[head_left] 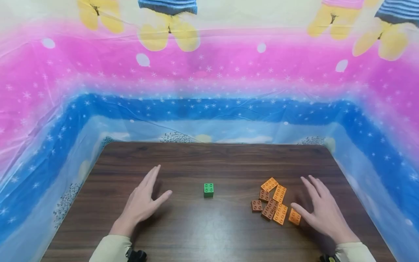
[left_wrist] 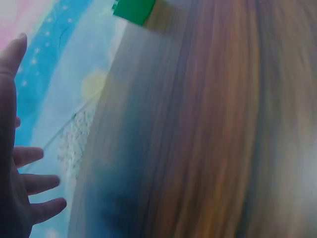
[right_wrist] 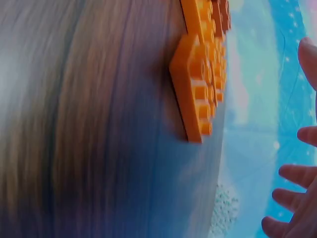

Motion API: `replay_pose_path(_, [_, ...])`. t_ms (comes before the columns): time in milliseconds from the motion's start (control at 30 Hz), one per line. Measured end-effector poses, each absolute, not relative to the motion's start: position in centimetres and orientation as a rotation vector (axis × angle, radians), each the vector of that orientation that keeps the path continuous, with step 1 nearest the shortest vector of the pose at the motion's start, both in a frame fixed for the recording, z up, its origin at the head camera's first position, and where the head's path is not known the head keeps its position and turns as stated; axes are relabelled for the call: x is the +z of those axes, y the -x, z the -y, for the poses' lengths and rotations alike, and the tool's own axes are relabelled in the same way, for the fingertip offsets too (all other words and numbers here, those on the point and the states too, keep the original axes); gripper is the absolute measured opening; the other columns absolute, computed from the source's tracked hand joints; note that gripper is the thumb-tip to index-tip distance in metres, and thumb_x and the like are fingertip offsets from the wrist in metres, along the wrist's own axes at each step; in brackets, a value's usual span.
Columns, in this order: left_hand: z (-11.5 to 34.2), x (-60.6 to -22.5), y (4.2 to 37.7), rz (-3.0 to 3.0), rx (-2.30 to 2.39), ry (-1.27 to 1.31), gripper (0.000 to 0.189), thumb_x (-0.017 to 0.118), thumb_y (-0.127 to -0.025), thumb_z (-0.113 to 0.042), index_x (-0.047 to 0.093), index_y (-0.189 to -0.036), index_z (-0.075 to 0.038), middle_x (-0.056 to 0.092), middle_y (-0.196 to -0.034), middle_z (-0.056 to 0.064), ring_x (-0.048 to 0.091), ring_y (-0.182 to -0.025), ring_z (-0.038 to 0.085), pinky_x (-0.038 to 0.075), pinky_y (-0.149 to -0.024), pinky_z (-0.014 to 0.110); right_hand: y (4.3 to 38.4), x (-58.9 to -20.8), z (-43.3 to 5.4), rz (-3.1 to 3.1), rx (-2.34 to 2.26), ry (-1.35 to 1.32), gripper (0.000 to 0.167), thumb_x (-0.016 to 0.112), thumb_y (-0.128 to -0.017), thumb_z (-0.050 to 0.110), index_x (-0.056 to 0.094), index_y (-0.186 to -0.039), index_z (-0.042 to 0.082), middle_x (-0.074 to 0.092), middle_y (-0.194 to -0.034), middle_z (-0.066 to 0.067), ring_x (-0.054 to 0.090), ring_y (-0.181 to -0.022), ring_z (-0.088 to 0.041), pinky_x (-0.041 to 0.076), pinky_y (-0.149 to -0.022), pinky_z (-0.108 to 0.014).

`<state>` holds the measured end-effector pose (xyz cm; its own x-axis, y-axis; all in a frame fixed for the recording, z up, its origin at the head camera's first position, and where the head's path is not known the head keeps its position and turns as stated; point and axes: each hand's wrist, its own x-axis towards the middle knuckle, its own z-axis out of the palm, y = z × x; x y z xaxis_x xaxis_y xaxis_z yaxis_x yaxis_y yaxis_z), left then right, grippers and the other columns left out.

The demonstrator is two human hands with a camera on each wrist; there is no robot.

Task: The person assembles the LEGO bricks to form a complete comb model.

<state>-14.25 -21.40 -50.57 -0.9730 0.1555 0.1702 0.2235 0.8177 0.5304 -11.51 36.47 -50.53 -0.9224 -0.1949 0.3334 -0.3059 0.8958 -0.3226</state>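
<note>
My left hand [head_left: 142, 202] hovers over the left part of the table, fingers straight and thumb spread, holding nothing. To its right, apart from it, a green toy building brick [head_left: 208, 190] stands at the middle; the left wrist view catches the same green brick [left_wrist: 134, 9] at its top edge. Over the right side my right hand [head_left: 322, 209] is spread with nothing in it. Its thumb is close to an orange brick [head_left: 294, 217]. Left of that hand lie more orange bricks [head_left: 280, 214] and brown bricks [head_left: 256, 206] in a loose cluster. Orange bricks [right_wrist: 188, 91] also show in the right wrist view.
A dark wood-grain table [head_left: 183, 233] carries everything. Behind it and along both sides hangs a pink and blue patterned cloth [head_left: 209, 109]. Each wrist wears a dark strap, with pale sleeves [head_left: 109, 249] behind.
</note>
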Motion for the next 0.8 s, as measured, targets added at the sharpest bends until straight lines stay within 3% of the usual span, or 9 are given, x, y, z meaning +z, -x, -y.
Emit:
replay_pose_path(300, [17.9,-51.0,14.8,2.842,-1.087,0.379,0.083,0.061,-0.101,-0.06,0.029,-0.167,-0.021,0.044,-0.164,0.01,0.04,-0.15,0.037,0.034,-0.115,0.066,12.0,-51.0,-33.3,2.761,0.546,-0.529,0.088,0.086,-0.085,0.046,0.047,-0.158,0.016,0.046,-0.159,-0.018,0.035,-0.148,-0.048,0.034,-0.108,-0.074])
replay_pose_path(567, [15.2,-51.4,15.4,2.837,-1.24,0.419,0.079,0.063,-0.1,-0.061,0.04,-0.162,-0.019,0.055,-0.155,0.009,0.048,-0.146,0.033,0.037,-0.115,0.064,12.6,-50.9,-31.1,2.721,0.525,-0.671,0.084,0.087,-0.085,0.046,0.052,-0.153,0.01,0.054,-0.152,-0.017,0.041,-0.145,-0.048,0.037,-0.107,-0.072])
replay_pose_path(800, [13.0,-51.9,16.0,2.812,-1.411,0.491,0.071,0.069,-0.1,-0.05,0.047,-0.158,-0.015,0.061,-0.147,0.009,0.058,-0.135,0.027,0.048,-0.107,0.055,12.5,-51.2,-29.2,2.741,0.564,-0.763,0.076,0.085,-0.088,0.047,0.057,-0.149,0.01,0.058,-0.149,-0.012,0.046,-0.143,-0.04,0.039,-0.109,-0.068])
